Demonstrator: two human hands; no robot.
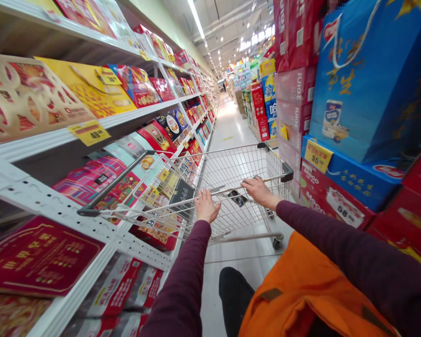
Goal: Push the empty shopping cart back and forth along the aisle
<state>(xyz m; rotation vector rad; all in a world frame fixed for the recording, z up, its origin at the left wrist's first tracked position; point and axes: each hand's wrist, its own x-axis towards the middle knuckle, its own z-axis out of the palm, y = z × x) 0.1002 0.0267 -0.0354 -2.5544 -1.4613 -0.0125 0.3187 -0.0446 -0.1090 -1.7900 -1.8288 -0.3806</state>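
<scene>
A wire shopping cart (238,168) stands in a supermarket aisle just in front of me, tilted in the view. My left hand (206,206) is curled over the cart's near wire rim. My right hand (257,189) grips the thin bar of the same rim, next to a small dark clip (237,198). A dark handle bar (115,183) runs along the cart's left side, close to the shelves. Both arms are in dark purple sleeves, and an orange garment (301,290) covers my front. Whether the boxes seen through the wire lie inside the cart I cannot tell.
White shelves (56,140) full of flat gift boxes line the left, with a yellow price tag (89,132). Stacked red and blue cartons (365,84) rise on the right, close to the cart. The tiled aisle (231,124) runs ahead between them.
</scene>
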